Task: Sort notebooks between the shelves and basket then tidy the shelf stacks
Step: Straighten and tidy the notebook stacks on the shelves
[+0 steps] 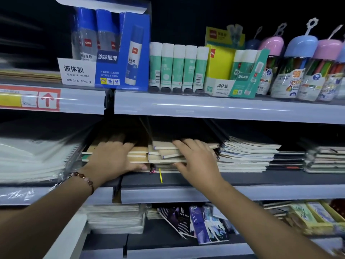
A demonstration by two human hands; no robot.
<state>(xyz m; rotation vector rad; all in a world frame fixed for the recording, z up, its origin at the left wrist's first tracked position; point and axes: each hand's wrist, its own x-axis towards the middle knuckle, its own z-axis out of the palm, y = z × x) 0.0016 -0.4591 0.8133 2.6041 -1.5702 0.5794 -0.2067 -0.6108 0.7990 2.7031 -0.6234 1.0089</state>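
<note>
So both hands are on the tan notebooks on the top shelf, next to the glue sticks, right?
Not quite. The head view shows the left hand and right hand on the tan notebooks on the middle shelf, below the glue sticks.

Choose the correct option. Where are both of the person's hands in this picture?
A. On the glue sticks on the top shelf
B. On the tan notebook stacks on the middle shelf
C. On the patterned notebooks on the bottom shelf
B: the left hand and right hand both rest on the tan notebook stacks on the middle shelf.
</note>
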